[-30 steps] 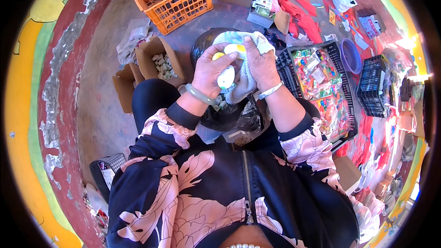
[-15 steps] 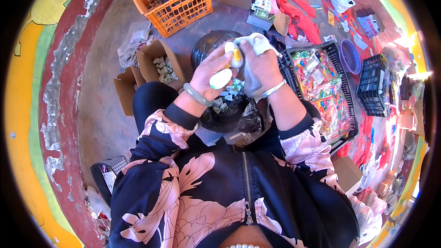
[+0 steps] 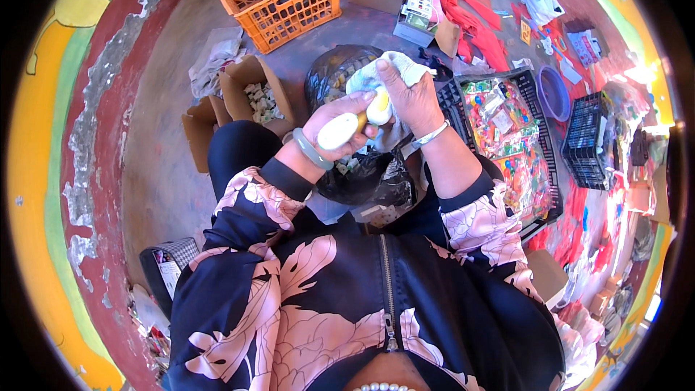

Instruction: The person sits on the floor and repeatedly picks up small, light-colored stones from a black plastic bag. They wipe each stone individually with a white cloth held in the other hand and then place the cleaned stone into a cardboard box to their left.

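Observation:
My left hand (image 3: 329,119) is closed around a white egg-shaped piece (image 3: 338,131), which lies across its fingers toward the palm. Between both hands sits a second white egg-shaped piece with a yellow patch (image 3: 378,106). A white cloth (image 3: 398,69) is bunched in my right hand (image 3: 414,105), its thumb pressing the cloth near the yellow patch. Below the hands, an open black plastic bag (image 3: 369,177) stands between my knees with small white-and-green pieces in it, partly hidden by my hands. What exactly the egg-shaped pieces are, I cannot tell.
Cardboard boxes (image 3: 271,72) with small pale pieces stand left of my knee. Another dark plastic bag (image 3: 326,76) lies beyond my hands. To the right is a black crate (image 3: 554,174) of colourful packets, then a purple basin (image 3: 554,94). An orange crate (image 3: 304,11) stands at the back.
The yellow-patched piece has moved slightly down and right, toward the cloth. My right thumb now presses on the cloth above it. The other white piece has shifted slightly down and left.

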`<state>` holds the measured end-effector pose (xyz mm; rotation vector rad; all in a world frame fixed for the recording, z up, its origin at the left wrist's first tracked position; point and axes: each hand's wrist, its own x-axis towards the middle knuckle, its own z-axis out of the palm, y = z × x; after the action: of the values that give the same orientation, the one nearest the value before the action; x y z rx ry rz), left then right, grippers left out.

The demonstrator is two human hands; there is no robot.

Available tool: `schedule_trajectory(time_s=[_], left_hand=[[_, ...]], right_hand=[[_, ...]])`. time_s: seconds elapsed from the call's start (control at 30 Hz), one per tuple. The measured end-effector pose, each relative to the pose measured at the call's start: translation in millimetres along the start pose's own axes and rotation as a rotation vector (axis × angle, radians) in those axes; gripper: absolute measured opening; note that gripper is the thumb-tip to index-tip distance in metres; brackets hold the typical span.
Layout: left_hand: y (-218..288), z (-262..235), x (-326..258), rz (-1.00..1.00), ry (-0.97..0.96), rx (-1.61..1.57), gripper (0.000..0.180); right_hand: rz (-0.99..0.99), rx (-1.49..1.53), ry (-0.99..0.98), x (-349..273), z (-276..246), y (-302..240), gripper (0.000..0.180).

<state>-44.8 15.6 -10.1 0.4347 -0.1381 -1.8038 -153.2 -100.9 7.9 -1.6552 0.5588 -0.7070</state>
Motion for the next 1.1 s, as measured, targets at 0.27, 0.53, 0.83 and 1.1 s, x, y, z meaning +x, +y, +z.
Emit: schedule_trajectory(time_s=[0.27, 0.53, 0.83, 1.1], left_hand=[[-64.3, -11.7, -39.7, 0.044, -0.017, -0.622, 0.040], [-71.8, -27.3, -88.9, 0.186, 0.302, -0.556, 0.039], [47.0, 9.6, -184.6, 0.805, 0.079, -0.228, 0.035], [1.3, -109.2, -235.2, 0.958, 0.310, -0.574, 0.035]], right_hand=[[0.010, -0.235, 0.116, 5.1, 11.0, 34.6, 0.039], [0.058, -0.221, -0.007, -2.4, 20.6, 21.3, 0.036], [0.226, -0.145, 0.062, -2.8, 13.6, 27.7, 0.036], [0.136, -0.342, -0.022, -3.1, 16.5, 34.0, 0.039]])
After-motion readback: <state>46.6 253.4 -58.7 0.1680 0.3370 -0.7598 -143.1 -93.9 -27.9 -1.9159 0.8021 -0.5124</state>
